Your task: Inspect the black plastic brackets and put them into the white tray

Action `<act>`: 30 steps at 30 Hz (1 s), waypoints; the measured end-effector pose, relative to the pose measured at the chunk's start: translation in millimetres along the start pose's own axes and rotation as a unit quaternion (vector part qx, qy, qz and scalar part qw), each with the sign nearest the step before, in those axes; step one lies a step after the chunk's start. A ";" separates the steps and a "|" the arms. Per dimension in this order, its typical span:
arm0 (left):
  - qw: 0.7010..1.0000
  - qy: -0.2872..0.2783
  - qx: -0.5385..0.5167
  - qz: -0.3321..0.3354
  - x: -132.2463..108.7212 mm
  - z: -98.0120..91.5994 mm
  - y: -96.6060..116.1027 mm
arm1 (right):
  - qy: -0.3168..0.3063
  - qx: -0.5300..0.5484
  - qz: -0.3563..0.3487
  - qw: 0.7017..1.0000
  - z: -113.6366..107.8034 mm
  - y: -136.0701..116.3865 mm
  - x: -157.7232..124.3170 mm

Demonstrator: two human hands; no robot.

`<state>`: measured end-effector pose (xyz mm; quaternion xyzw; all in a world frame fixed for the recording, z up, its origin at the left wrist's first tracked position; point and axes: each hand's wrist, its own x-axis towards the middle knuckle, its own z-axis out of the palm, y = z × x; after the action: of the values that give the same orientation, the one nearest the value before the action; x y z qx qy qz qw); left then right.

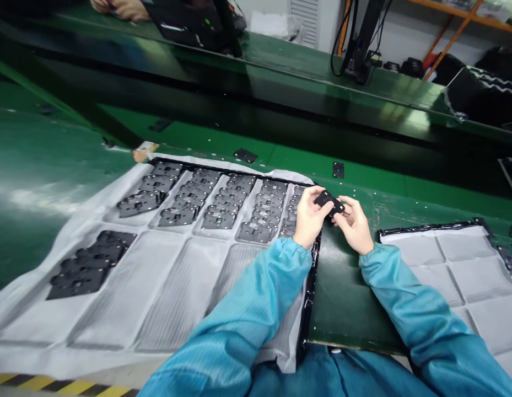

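Note:
A small flat black plastic part (329,202) with light metal spots is held up between my two hands, over the gap right of the large tray. My left hand (309,216) pinches its left end, thumb on the face. On its right end, the fingers of my right hand (355,225) are closed. Left of my hands lies the large compartment tray (222,236), lined with white sheet. Overlapping rows of similar black parts (220,216) fill its back compartments, and one more stack (90,264) sits in the front left compartment.
Loose black parts (245,155) lie beyond the tray on the green bench (350,286). A second white-lined tray (466,259) is at the right, with several parts by its right edge. A green post (74,99) slants at the left. Across the bench, another person's hands (123,8) show.

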<state>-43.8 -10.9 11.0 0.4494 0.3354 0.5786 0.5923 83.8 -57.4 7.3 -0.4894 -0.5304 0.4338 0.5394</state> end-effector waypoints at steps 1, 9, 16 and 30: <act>1.000 0.006 -0.001 -0.002 -0.5 0.6 0.6 | 0.018 -0.017 -0.014 1.000 2.2 -0.9 -1.4; 0.997 -0.002 0.059 -0.042 -7.4 7.5 2.3 | 0.165 -0.071 -0.074 0.981 0.0 -3.4 -0.1; 0.995 0.034 0.097 -0.016 -11.8 11.0 -2.0 | 0.135 -0.036 -0.038 0.989 -0.5 -8.9 2.2; 0.990 0.014 0.141 0.018 -20.9 16.5 -8.1 | 0.214 -0.026 -0.011 0.976 0.0 -2.6 6.3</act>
<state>-27.7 -33.3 7.1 0.5258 0.4138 0.5426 0.5079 84.1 -51.6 10.8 -0.5788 -0.4194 0.2987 0.6324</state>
